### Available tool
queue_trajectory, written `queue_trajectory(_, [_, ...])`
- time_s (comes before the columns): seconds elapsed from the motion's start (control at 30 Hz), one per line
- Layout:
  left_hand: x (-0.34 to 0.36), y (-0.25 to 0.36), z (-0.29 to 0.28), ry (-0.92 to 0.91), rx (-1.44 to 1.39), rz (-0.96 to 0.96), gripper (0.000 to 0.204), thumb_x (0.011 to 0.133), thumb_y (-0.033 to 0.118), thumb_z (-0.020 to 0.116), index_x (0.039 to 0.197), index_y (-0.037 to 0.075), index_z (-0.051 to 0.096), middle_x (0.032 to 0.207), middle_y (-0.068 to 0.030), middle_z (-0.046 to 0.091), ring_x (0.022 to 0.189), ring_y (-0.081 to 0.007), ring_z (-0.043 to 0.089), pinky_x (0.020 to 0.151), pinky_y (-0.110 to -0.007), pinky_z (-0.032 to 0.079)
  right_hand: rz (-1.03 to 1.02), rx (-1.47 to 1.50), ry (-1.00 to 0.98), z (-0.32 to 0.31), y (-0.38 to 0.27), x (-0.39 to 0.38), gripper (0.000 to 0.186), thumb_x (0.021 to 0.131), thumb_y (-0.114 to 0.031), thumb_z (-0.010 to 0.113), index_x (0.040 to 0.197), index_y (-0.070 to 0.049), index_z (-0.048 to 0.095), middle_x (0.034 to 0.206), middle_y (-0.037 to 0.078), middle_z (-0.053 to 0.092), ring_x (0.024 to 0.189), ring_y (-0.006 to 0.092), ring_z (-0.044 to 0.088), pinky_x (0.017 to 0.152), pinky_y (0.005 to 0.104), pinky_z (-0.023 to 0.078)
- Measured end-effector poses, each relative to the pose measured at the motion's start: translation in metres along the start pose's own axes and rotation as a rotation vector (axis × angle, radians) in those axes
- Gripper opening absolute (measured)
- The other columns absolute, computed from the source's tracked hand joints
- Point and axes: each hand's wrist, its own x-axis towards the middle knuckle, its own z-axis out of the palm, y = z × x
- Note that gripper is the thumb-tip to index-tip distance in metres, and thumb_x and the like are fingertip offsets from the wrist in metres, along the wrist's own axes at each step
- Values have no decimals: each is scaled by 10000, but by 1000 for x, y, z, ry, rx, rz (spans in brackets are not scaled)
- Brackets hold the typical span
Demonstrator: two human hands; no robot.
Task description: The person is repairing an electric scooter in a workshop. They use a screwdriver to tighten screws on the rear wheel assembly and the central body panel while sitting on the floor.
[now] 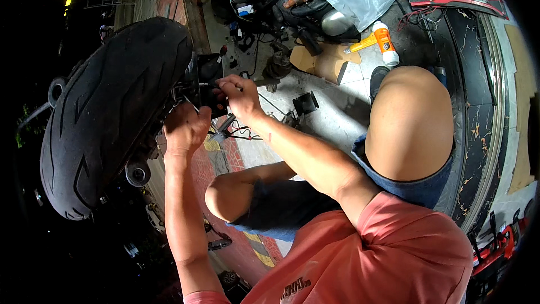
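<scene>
The left hand (184, 128) and right hand (239, 97) are both closed on a black bracket (209, 87) beside the rear tyre (107, 112), at far left. Risk, as judged: loose red wires (239, 133) below could snag; fingers pinched against the tyre.

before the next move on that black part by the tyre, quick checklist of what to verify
1. Left hand steadying below the black part: ok.
2. Right hand pinching at the part's edge: ok.
3. What the right fingertips hold: cannot tell.
4. Loose red and black wires hang under the hands, near the grip: not ok.
5. Tyre close beside the part, contact point hidden: cannot tell.
6. Orange bottle lies well away on the floor: ok.
</scene>
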Motion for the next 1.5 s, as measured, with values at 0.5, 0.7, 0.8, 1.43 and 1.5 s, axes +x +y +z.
queue_trajectory(0.5, [-5,-1,6,115,29,26,67,839,156,689,864,140,630,779,-121,562,722,-342,636,543,-477,510,-228,-141,-32,2,13,-10,260,1035,-157,591,1189,20,701,1012,67,767,791,86,603,741,265,512])
queue_trajectory(0.7, [-2,2,-6,-21,-12,20,46,856,194,678,873,152,667,767,-132,608,700,-337,657,549,-468,521,-193,-67,-27,3,15,-6,245,1029,-126,565,1152,29,710,1006,107,774,754,109,612,721,279,526])
queue_trajectory(0.8, [0,6,-1,86,47,22,51,875,198,665,858,152,679,714,-105,609,670,-319,662,539,-468,513,-175,45,-44,0,20,-1,219,1039,-129,581,1140,14,714,1028,100,766,897,127,674,793,276,515])
queue_trajectory(1.43, [-21,6,-41,498,-959,-432,497,852,419,681,1284,176,717,1296,-122,712,1228,-369,635,1025,-530,493,-302,69,25,-25,57,4,461,990,-277,552,1384,-38,565,1392,117,606,1251,269,597,1086,444,472])
queue_trajectory(1.5, [-19,2,-43,436,-860,-411,514,858,419,674,1315,186,705,1316,-122,705,1250,-361,630,1026,-529,498,-301,59,43,-35,66,17,470,979,-288,578,1375,-35,574,1375,120,617,1236,272,607,1075,439,484])
